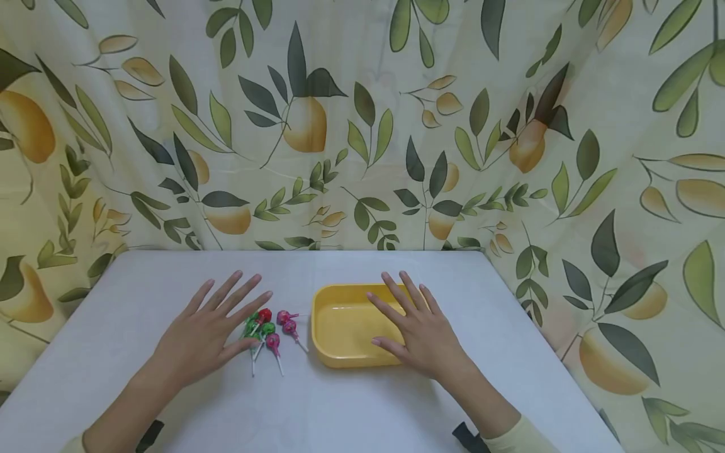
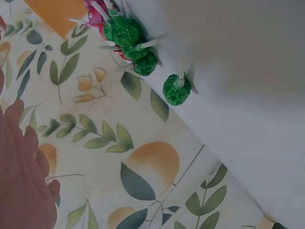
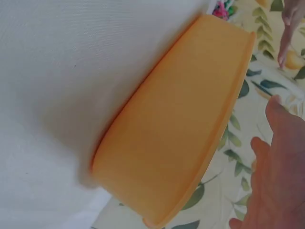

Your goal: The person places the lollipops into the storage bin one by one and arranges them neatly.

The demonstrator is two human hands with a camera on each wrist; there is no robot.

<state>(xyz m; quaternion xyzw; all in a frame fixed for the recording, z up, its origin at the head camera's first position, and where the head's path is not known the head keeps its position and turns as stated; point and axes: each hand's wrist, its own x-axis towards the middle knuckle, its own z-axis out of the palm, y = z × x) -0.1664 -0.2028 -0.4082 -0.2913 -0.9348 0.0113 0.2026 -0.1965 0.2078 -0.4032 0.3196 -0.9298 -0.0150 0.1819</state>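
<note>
Several lollipops with white sticks lie in a loose group on the table, left of the tray: green ones, a red one and pink ones. My left hand hovers over the left side of the group, fingers spread, hiding part of it. To the right stands a yellow rectangular tray, its visible inside bare. Above the tray's right part is my right hand, fingers spread, covering that end. In the right wrist view the tray's outer wall shows beside the hand. Neither hand holds anything.
A white cloth covers the table. Behind and beside it hangs a curtain printed with fruit and leaves. Dark straps show near both wrists.
</note>
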